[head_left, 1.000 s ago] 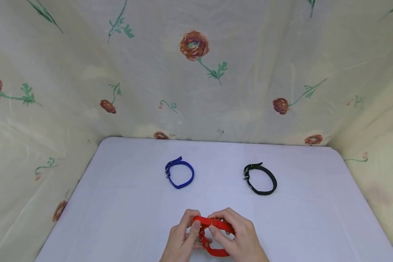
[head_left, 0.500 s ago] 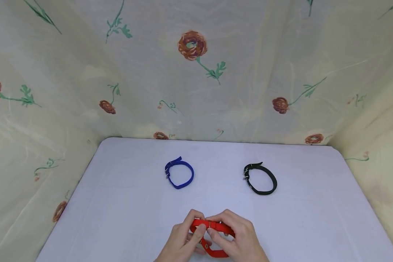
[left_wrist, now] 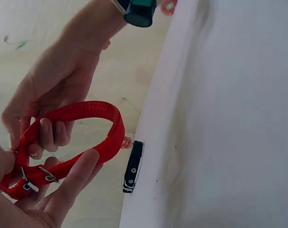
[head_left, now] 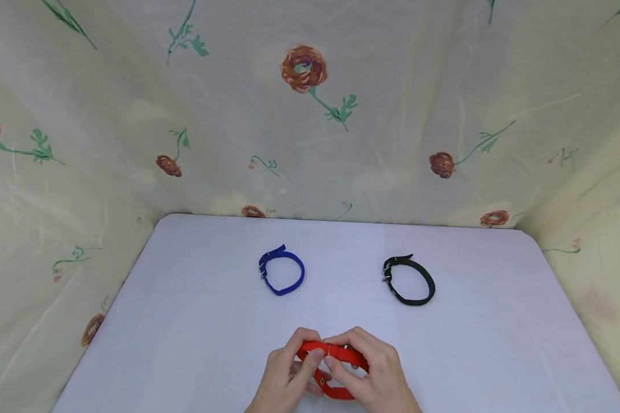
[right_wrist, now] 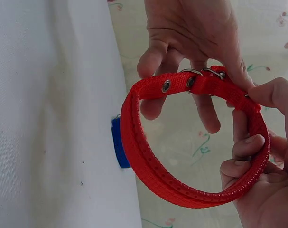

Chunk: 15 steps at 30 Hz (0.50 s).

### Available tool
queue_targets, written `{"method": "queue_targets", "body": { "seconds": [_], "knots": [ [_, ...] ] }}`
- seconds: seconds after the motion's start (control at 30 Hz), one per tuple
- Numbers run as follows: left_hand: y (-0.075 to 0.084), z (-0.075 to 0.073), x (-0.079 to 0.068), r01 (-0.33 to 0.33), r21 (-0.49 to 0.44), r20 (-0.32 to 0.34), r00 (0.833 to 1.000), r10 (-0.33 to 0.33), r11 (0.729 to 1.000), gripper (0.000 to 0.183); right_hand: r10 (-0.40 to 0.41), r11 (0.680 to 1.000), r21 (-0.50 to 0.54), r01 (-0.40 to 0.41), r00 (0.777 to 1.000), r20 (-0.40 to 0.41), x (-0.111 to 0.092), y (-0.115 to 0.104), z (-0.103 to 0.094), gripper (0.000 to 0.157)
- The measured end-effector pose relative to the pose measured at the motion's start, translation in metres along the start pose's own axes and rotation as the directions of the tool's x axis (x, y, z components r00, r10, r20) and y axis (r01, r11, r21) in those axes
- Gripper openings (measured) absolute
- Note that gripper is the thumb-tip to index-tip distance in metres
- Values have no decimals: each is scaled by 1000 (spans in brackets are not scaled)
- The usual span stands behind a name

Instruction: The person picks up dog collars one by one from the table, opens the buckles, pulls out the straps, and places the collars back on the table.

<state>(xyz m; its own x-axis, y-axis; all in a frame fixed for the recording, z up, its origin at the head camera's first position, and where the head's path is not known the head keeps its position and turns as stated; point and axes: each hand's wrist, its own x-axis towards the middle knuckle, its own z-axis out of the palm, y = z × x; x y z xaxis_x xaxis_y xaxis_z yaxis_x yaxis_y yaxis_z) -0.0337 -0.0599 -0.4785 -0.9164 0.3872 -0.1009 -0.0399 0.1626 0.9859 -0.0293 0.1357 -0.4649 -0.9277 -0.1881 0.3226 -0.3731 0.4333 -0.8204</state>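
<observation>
A red buckle collar point(head_left: 348, 357) is held between both hands above the front of the table, its loop closed. My left hand point(head_left: 288, 373) holds its left side near the buckle, the thumb pressed on the strap. My right hand point(head_left: 381, 370) pinches the upper band close to a small metal keeper, with other fingers curled round the strap. In the right wrist view the metal buckle point(right_wrist: 212, 73) and an eyelet point(right_wrist: 166, 86) show on the red strap. The thumbs and fingertips partly hide the strap between the hands.
A blue collar point(head_left: 303, 272) lies buckled in a loop on the white table point(head_left: 196, 321), beyond the hands to the left. A similar black collar point(head_left: 432, 284) lies to the right. Flowered cloth point(head_left: 372, 160) hangs behind and at both sides.
My left thumb and fingers have shifted right along the red strap, so the hands are closer together. Both hands keep hold of the red collar. The blue and black collars stay put.
</observation>
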Motion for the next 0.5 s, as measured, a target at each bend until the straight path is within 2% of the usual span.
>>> {"method": "queue_targets", "body": {
  "seconds": [0.13,0.33,0.5],
  "knots": [
    [0,0,-2,31,-51,-19,999,-31,998,28,23,1000,4,-23,1000,-7,0,-1,0,22],
    [3,-4,-3,70,-179,-32,997,-77,981,38,76,997,-15,-76,997,-32,1,-2,-4,24],
    [6,-4,-4,61,-168,-64,995,-73,984,36,53,998,-28,-54,998,-33,2,-3,-6,24]
  ]
}}
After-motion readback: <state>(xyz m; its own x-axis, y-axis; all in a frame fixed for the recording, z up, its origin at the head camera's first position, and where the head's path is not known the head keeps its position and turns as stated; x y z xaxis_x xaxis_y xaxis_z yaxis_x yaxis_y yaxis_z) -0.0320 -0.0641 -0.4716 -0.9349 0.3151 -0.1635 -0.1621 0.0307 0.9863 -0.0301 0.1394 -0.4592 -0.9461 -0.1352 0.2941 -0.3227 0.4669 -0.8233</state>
